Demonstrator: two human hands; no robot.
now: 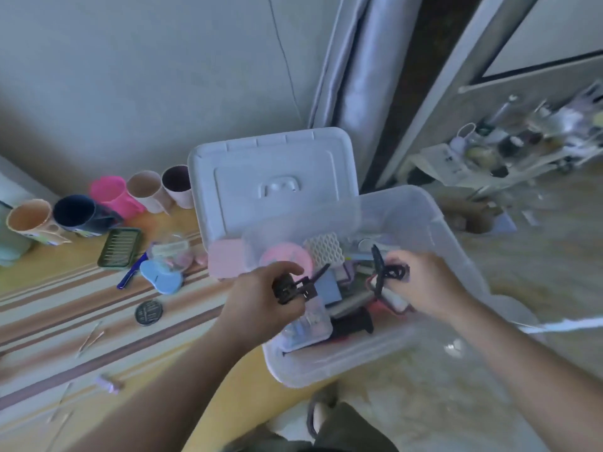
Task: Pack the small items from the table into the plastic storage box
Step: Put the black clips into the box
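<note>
**Q:** Status of the packing?

**A:** Well under way, in my judgement. The storage box (pixel 421 230) hangs partly over the desk (pixel 81 321) edge and already holds a heap: a pink round piece (pixel 288 257), a white lattice pad (pixel 326 247), a clear case (pixel 310 324), a black handle-like thing (pixel 354 322), and more I cannot name through the blur. The white lid (pixel 270 177) stands just behind the box, off it.

**Q:** Your grip, each side?

**A:** Left hand (pixel 264 298) is closed around a black clip (pixel 295 288), held over the box's near-left part. Right hand (pixel 421 285) pinches a second dark clip with a tangle of cord (pixel 386 272), over the box's middle. Neither piece is released yet.

**Q:** What remains outside the box?

**A:** To the left of the box, on the desk: a pink flat case (pixel 225 262) touching the box wall, a clear jar (pixel 171 256), a blue oval piece (pixel 161 280), a blue pen-like stick (pixel 132 272), a green ribbed tray (pixel 120 247), a dark round tin (pixel 149 312), thin sticks (pixel 91 339) and a small lilac bit (pixel 109 383) nearer me. A row of cups (pixel 104 203) stands further left along the wall; whether they count as small items I cannot tell.

**Q:** Estimate?

**A:** Roughly half done. Lid stays last.
</note>
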